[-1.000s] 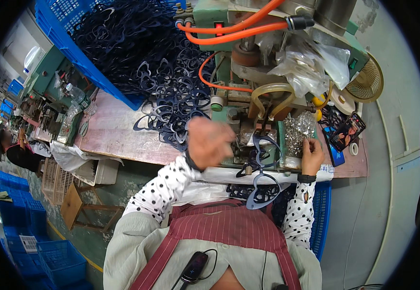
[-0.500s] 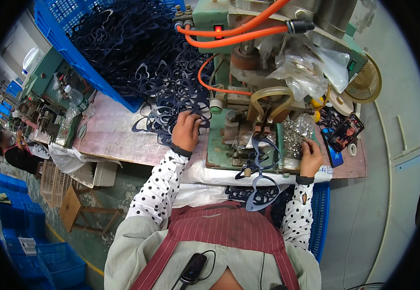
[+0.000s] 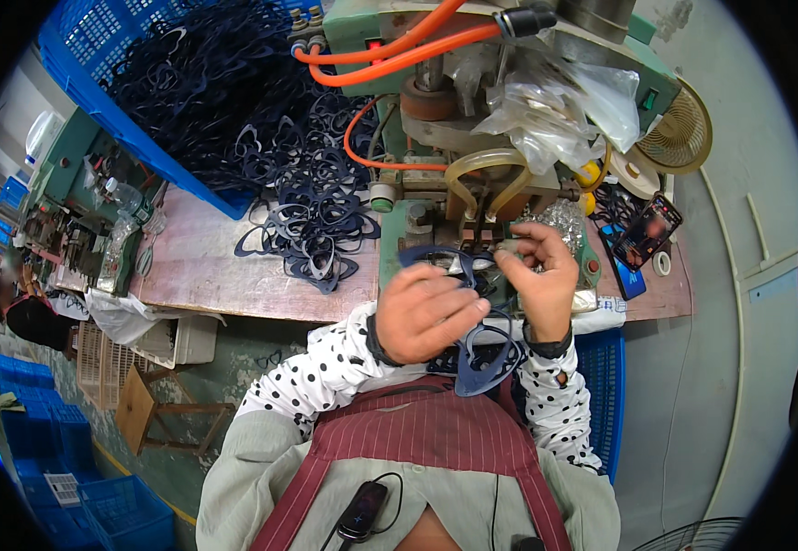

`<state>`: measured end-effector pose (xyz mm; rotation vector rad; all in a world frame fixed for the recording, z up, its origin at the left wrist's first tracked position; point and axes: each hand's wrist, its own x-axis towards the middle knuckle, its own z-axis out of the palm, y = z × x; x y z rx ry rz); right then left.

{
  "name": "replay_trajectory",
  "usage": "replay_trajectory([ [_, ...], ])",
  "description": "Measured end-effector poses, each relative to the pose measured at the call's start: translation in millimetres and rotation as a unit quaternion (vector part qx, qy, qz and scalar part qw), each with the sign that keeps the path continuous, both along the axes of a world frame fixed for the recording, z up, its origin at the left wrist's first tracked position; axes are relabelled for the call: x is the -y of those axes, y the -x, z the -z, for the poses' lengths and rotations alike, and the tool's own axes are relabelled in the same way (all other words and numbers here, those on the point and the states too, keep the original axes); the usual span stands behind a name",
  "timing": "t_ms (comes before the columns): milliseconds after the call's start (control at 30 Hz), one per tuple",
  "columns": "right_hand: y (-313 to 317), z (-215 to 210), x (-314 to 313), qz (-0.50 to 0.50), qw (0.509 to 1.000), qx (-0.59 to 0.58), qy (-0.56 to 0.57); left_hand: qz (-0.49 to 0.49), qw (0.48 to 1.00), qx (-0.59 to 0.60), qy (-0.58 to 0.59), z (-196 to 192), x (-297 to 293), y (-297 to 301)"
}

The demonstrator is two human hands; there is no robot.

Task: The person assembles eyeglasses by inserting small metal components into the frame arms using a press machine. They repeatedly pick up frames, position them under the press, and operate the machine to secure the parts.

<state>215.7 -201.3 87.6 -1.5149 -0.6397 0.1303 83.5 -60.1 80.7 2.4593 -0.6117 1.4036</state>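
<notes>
My left hand (image 3: pixel 428 317) is in front of the press (image 3: pixel 417 225), fingers bent round a dark blue glasses-shaped piece (image 3: pixel 431 254) whose edge shows above the knuckles. Thumb and forefinger of my right hand (image 3: pixel 541 280) come together beside the press's tool; whatever lies between them is too small to make out. Below both hands another dark blue glasses-shaped piece (image 3: pixel 479 376) hangs at the front of the press. Behind my right hand lies a heap of small shiny metal parts (image 3: pixel 564 220), partly hidden.
A pile of dark blue pieces (image 3: pixel 312 220) spreads over the table (image 3: pixel 188 262) from a tilted blue basket (image 3: pixel 146 124). On the right lie a phone (image 3: pixel 648 234) and a roll of tape (image 3: pixel 662 264). Orange hoses (image 3: pixel 399 64) cross above. A wooden stool (image 3: pixel 137 409) stands lower left.
My left hand has moved right from the pile to the press, bringing a dark blue piece. My right hand has gone from the metal parts leftward to the tool. The view has shifted slightly.
</notes>
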Motion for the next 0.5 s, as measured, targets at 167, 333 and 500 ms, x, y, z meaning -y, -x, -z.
replay_trajectory([
  [167,5,0,-3,-0.003,0.999,-0.021,0.039,0.105,0.992,-0.068,0.031,2,12,-9],
  [333,6,-4,-19,-0.017,0.998,-0.061,-0.019,0.143,0.987,-0.064,-0.015,2,12,-4],
  [500,3,0,-23,-0.027,0.996,-0.081,-0.006,0.199,0.978,-0.058,-0.03,-9,12,0],
])
